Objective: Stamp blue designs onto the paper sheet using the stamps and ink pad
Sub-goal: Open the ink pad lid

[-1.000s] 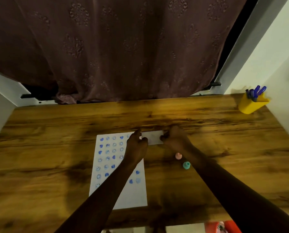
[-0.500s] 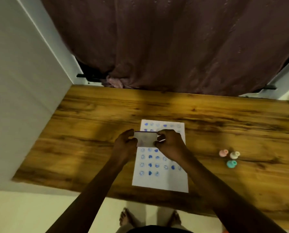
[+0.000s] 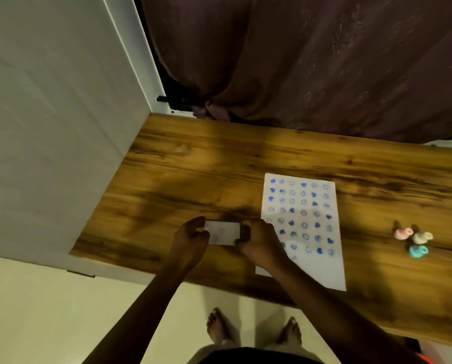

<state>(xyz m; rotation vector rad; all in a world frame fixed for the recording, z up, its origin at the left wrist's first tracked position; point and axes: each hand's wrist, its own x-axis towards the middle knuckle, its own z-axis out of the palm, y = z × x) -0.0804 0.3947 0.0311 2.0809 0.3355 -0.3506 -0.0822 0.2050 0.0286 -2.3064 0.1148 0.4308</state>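
Note:
A white paper sheet (image 3: 305,227) covered with rows of blue stamped hearts and faces lies on the wooden table (image 3: 193,174). To its left, both hands hold a small white rectangular ink pad case (image 3: 222,233) just above the table. My left hand (image 3: 189,239) pinches its left end and my right hand (image 3: 259,240) pinches its right end. Three small stamps lie right of the sheet: a pink stamp (image 3: 402,233), a cream stamp (image 3: 422,237) and a teal stamp (image 3: 418,251).
A white wall panel (image 3: 54,127) borders the table's left end. A dark maroon curtain (image 3: 298,61) hangs behind the table. Below the near table edge are the person's bare feet (image 3: 219,328) on a pale floor.
Both hands have carried the white case from over the sheet to the table left of it. The view has swung further left, so the sheet and stamps now sit more to the right.

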